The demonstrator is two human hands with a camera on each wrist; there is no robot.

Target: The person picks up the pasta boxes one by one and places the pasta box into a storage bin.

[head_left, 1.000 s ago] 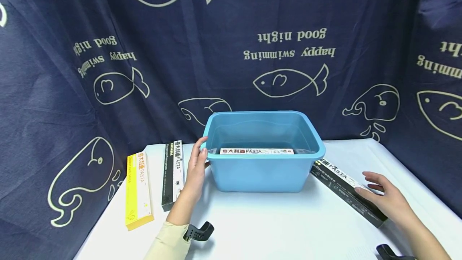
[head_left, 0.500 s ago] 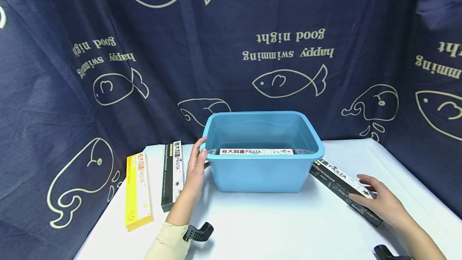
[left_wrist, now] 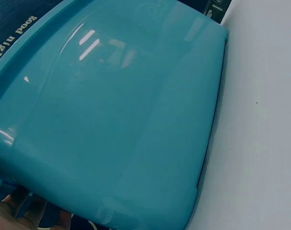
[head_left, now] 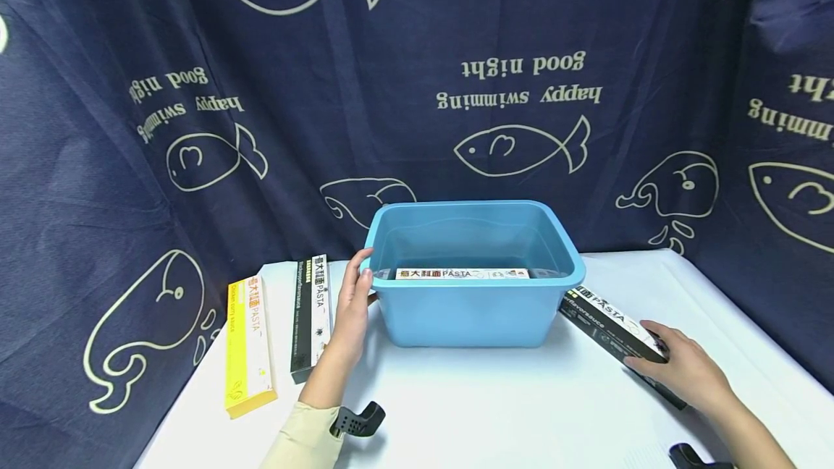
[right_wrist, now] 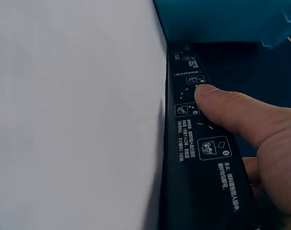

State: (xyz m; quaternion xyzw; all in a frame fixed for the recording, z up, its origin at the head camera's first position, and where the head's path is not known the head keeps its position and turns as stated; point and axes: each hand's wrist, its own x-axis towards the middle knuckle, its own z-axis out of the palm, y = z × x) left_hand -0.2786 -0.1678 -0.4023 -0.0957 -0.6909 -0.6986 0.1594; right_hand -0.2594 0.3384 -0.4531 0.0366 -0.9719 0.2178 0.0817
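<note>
A blue plastic bin stands upright on the white table, with a pasta box lying inside along its near wall. My left hand holds the bin by its left rim; in the left wrist view the bin's wall fills most of the picture. To the right lies a black-and-white pasta box, slanting with its far end beside the bin. Across its near part my right hand grips it, thumb on the black side, as the right wrist view shows; the fingertips beyond are mostly hidden.
Left of the bin lie a second black-and-white pasta box and a yellow-and-white pasta box, both lengthwise on the table. A dark blue curtain with fish prints hangs behind and at both sides.
My right hand has moved slightly left and down along the black pasta box, its fingers closing round it. The left hand and the bin stay in place.
</note>
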